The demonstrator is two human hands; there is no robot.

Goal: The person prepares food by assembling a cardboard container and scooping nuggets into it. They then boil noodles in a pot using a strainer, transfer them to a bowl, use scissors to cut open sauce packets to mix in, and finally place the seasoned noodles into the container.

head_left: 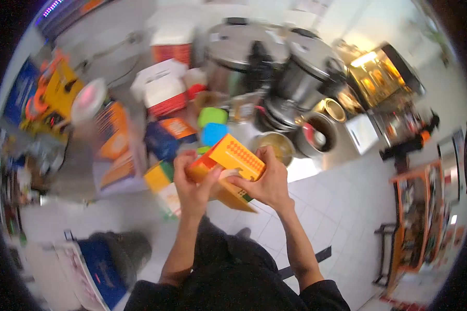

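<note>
In front of my body, above the floor beside the counter, I hold a yellow and orange cardboard box in both hands. It has a patterned panel on top, a red-orange inner side and a flap pointing down. My left hand grips its left side, the thumb pressed on the card. The right hand is closed around the right edge, its thumb reaching toward the middle. Both thumbs lie close to each other on a pale patch of the box. Its underside is mostly hidden. Left of my left hand is a yellow, green and white carton.
On the counter are large metal pots, an open dark pot, a metal bowl, green and blue items, and stacked red-and-white boxes. A lit food display stands at right. An orange-framed shelf rises beyond the tiled floor.
</note>
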